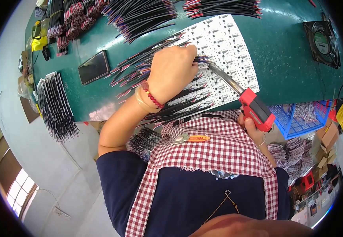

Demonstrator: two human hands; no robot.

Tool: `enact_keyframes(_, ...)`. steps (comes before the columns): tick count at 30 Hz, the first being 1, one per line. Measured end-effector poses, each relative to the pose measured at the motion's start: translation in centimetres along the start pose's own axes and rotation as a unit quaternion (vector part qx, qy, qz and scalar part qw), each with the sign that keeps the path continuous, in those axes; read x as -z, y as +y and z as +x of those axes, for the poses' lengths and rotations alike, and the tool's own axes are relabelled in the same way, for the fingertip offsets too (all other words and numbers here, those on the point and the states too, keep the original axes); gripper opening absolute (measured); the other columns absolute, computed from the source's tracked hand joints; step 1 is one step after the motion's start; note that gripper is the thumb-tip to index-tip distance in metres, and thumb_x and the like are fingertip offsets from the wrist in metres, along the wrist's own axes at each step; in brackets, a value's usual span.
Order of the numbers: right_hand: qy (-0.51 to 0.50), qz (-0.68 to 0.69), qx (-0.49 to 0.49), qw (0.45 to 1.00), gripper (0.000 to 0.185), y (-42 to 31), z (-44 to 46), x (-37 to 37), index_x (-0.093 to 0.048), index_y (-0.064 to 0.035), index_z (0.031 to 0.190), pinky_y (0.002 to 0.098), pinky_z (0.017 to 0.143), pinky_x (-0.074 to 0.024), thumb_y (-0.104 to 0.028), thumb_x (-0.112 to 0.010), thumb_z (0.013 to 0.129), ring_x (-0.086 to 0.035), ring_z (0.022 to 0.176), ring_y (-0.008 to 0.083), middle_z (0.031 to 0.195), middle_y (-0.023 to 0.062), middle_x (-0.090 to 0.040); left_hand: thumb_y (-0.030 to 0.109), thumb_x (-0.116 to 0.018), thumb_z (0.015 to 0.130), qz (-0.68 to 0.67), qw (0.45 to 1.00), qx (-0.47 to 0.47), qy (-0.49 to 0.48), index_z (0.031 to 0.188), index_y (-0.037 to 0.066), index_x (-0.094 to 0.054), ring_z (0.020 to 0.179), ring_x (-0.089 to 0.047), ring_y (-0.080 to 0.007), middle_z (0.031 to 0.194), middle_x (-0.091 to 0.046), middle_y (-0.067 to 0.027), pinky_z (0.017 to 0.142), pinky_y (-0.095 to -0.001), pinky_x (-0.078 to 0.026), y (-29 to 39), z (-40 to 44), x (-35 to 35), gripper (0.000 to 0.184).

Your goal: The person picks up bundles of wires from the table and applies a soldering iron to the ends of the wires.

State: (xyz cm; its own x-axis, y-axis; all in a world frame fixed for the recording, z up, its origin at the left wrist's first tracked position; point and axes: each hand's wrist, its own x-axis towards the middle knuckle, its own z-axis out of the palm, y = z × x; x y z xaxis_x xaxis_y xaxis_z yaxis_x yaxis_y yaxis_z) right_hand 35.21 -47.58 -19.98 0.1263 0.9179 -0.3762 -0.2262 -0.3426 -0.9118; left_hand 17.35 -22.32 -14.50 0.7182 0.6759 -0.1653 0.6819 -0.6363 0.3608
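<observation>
My left hand (pixel 173 69), with a red bead bracelet and a bangle at its wrist, is closed in a pinch on a thin wire (pixel 201 59). The fingertips themselves are partly hidden. My right hand (pixel 251 128) grips a red and black soldering iron (pixel 257 110) by its handle. The iron's metal tip meets the wire's end, or lies very close to it, just right of my left fingers. Beneath both is a white sheet of small circuit boards (pixel 234 47). Black wires with red ends (pixel 179 112) lie in rows across its left side.
Bundles of black wires (pixel 140 15) lie along the far side of the green table (pixel 282 51). A phone (pixel 94 67) rests at left, near a hanging wire bundle (pixel 55 102). A fan (pixel 321 44) stands far right. Below the table edge is a blue crate (pixel 298 122).
</observation>
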Motion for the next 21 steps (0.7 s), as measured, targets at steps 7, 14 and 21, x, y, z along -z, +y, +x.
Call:
enact_keyframes(7, -0.006, -0.095, 0.02, 0.995, 0.044, 0.39, 0.42, -0.21, -0.045, 0.0028, 0.116, 0.0236, 0.056, -0.0369, -0.032, -0.055, 0.091, -0.045, 0.062, 0.0095, 0.072, 0.0032, -0.051, 0.015, -0.062, 0.074, 0.02, 1.0, -0.003, -0.005, 0.073, 0.003, -0.054, 0.061, -0.06, -0.0352, 0.062, -0.059, -0.0162, 0.057, -0.0441, -0.047, 0.14, -0.03, -0.06, 0.015)
enact_keyframes(14, 0.024, -0.004, 0.033, 0.999, 0.055, 0.5, 0.0, -0.56, -0.042, 0.0032, 0.123, 0.0257, 0.056, -0.0376, -0.039, -0.056, 0.091, -0.041, 0.058, 0.009, 0.067, 0.0027, -0.048, 0.015, -0.061, 0.074, 0.022, 1.0, -0.006, -0.009, 0.073, 0.002, -0.055, 0.064, -0.06, -0.0355, 0.065, -0.06, -0.0169, 0.058, -0.0447, -0.047, 0.1, -0.04, 0.23, 0.015)
enact_keyframes(21, 0.07, 0.088, 0.032, 0.993, 0.067, -0.38, -0.01, -0.43, -0.038, 0.0033, 0.125, 0.0282, 0.056, -0.0388, -0.048, -0.057, 0.087, -0.041, 0.054, 0.0108, 0.062, 0.0027, -0.045, 0.017, -0.062, 0.077, 0.041, 0.999, -0.007, -0.025, 0.081, 0.001, -0.055, 0.064, -0.06, -0.0362, 0.066, -0.061, -0.0183, 0.059, -0.045, -0.047, 0.02, -0.27, 0.41, 0.018)
